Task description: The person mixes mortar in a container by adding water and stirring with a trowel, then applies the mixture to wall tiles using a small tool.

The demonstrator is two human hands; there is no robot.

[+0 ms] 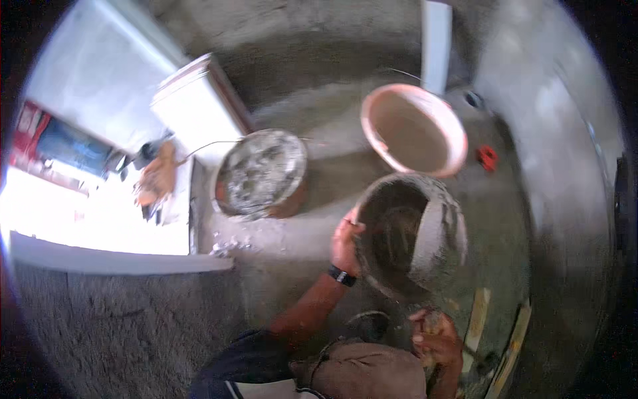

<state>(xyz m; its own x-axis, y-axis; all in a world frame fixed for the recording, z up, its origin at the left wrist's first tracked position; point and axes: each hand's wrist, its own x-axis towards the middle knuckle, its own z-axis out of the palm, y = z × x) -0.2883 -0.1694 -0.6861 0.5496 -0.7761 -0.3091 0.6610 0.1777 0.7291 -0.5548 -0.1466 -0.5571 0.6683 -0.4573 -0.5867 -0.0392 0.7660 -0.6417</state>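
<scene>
1. Nearest, our right hand (pixel 444 342) curls snugly round a pale piece (pixel 432 323), too blurred to name.
2. Our left hand's (pixel 345 246) grip is closed on the left rim of the basin (pixel 380 216), above the floor (pixel 319 239).
3. Grey paste (pixel 432 243) lines its right side only; we judge the work midway, filling or emptying unclear.
4. Beyond, toward the floor's left edge, a bucket (pixel 287 207) carries grey mix; toward its far right corner, a tub (pixel 458 136).

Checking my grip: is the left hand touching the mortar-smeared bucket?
Touching: the head view shows the left hand at the left side of the mortar-smeared bucket, gripping its rim with no gap.
</scene>
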